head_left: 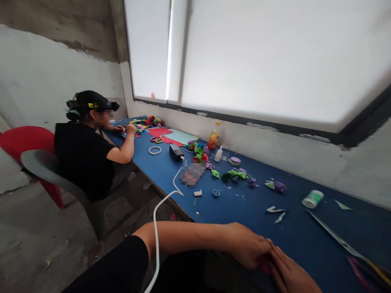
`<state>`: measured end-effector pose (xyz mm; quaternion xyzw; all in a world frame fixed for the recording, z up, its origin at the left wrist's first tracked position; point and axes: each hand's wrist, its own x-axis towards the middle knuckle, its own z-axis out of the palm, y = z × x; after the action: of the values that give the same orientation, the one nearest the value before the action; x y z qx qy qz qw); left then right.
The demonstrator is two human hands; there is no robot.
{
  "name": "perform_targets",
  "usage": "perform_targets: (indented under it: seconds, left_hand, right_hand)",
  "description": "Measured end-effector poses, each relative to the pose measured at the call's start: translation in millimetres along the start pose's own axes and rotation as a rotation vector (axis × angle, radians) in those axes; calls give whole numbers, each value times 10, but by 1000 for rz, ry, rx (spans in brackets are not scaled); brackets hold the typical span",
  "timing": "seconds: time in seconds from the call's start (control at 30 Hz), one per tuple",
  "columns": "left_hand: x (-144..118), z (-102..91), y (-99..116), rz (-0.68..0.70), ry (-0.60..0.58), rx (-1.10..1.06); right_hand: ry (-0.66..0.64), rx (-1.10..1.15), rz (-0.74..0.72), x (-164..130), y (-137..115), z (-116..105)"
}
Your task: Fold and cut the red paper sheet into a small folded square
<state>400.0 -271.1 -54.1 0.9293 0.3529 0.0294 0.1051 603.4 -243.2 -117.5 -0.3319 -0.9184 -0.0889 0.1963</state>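
Low at the table's front edge, my left hand [249, 246] and my right hand [291, 272] meet with fingers closed together. Between them shows part of a dark pink piece [265, 263]; whether it is paper or cloth I cannot tell. Most of it is hidden by my fingers. To the right of my hands lie large open scissors [342, 242], their handles toward me. Beyond them a white and green container [313, 199] rests on its side, near small white strips [276, 213].
On the blue table [247, 213] are folded purple and green pieces [238, 175], a glue bottle [218, 154], an orange drink bottle [214, 136] and a black power bank [176, 152]. Its white cable [157, 228] crosses my left arm. A co-worker [88, 150] sits at the far left.
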Motion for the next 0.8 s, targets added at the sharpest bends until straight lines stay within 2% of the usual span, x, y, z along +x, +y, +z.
perform_targets:
  seconds: [0.07, 0.17, 0.27, 0.33, 0.4, 0.47, 0.67, 0.73, 0.8]
  left_hand:
    - [-47, 63, -21, -19, 60, -29]
    - [-166, 143, -110, -59, 88, -76]
    - [-283, 194, -204, -54, 117, -147]
    - [-340, 217, -244, -34, 149, -228]
    - [-376, 236, -263, -26, 193, -326]
    - [-399, 249, -267, -55, 262, -450]
    - [-474, 269, -240, -180, 618, -880]
    - [-501, 271, -225, -237, 687, -930]
    - [-519, 267, -211, -269, 722, -909]
  right_hand:
    - [-141, 7, 26, -46, -83, -92]
    - [-321, -4, 138, -111, -167, -267]
    - [-368, 9, 239, -145, -242, -388]
    - [-332, 47, 289, -159, -293, -422]
    - [-232, 133, 339, -180, -340, -446]
    - [-61, 265, 419, -222, -385, -486]
    - [520, 856, 866, -352, -601, -664]
    - [654, 1134, 841, -335, -756, -721]
    - [652, 1384, 722, -308, -985, -805]
